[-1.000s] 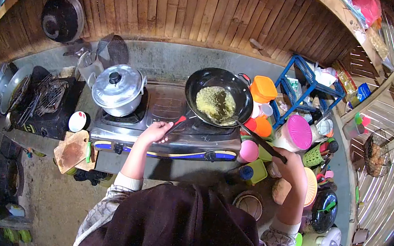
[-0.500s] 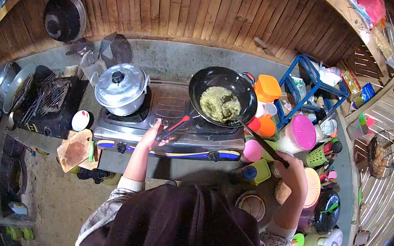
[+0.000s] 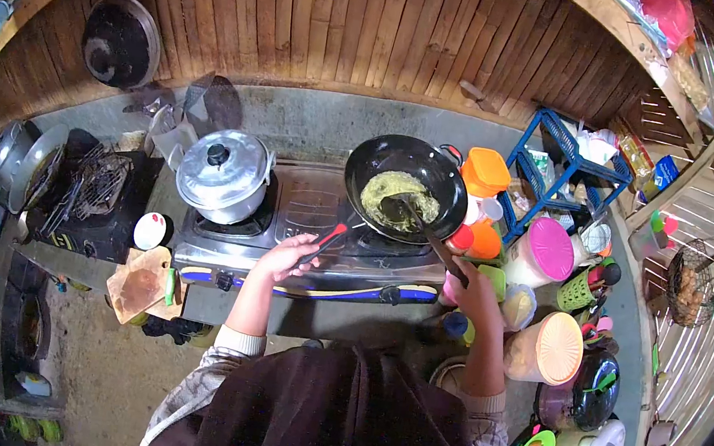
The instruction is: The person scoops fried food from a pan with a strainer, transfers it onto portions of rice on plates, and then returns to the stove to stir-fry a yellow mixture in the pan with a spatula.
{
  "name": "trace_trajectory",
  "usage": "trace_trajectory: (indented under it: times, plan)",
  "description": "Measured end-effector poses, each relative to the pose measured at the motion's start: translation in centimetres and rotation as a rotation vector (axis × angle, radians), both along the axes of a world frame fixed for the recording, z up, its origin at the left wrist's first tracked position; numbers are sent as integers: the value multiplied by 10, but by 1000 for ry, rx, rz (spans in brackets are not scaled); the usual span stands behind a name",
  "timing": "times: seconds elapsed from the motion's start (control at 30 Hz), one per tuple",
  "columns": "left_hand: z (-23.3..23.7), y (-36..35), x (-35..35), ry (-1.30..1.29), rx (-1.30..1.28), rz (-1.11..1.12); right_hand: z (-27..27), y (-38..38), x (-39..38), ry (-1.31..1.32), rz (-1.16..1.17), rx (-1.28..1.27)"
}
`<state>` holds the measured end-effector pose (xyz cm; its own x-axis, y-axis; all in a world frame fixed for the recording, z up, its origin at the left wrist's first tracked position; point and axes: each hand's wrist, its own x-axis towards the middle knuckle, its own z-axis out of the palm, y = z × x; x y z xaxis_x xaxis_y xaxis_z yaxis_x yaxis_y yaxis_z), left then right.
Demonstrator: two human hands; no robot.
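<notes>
A black wok (image 3: 370, 155) stands on the right burner of the gas stove (image 3: 307, 195), with a pale yellow-green, shredded or mashed-looking food (image 3: 386, 186) in it. My left hand (image 3: 286, 257) is closed round the wok's black and red handle (image 3: 328, 239), at the stove's front edge. A dark long-handled spatula (image 3: 442, 253) is in my right hand (image 3: 478, 293), its fingers wrapped round the shaft. The spatula's blade lies in the food, near the middle of the wok.
A lidded silver pot (image 3: 221, 180) occupies the left burner. Left of it are a cutting board (image 3: 135, 285), a green-handled knife (image 3: 170, 287) and a black grill stove (image 3: 92, 199). Plastic tubs, including a pink-lidded container (image 3: 545, 251), and a blue rack (image 3: 559, 172) crowd the right side.
My right hand has moved left and toward the wok, pushing the spatula from the wok's near right rim into the food. My left hand stays on the handle.
</notes>
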<state>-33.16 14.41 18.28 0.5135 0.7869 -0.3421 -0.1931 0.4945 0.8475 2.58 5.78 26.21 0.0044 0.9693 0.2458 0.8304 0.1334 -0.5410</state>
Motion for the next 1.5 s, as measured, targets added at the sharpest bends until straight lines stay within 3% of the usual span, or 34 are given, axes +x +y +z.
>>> trace_trajectory:
  times: [0.17,0.3,0.47,0.57,0.73,0.83,0.97,1.03,1.07,1.13,1.23,1.5]
  plan:
    - [5,5,-1,11,-14,-60,-23,30,-15,-28,-41,-115]
    - [3,16,1,129,37,-110,-16,44,-31,70,9,-7]
    - [27,15,14,550,478,-164,-12,60,-40,131,-48,76]
    - [23,18,16,568,585,-177,-3,61,-47,31,-112,83]
    - [14,24,12,354,413,-232,-13,55,-40,48,-150,135]
    - [17,24,11,323,352,-240,-12,40,-36,75,-342,-90]
    - [11,30,10,255,283,-256,-21,17,-19,135,-331,-57]
    - [7,31,8,208,235,-268,-23,4,-11,243,-241,96]
    - [3,32,8,146,179,-251,-10,-4,-16,243,-247,95]
    - [4,33,8,88,123,-239,29,-25,-33,196,-434,-158]
    - [14,29,7,1,7,-233,31,-44,-28,241,-411,-55]
    - [13,33,6,-74,-132,-339,52,-75,-18,209,-406,-150]
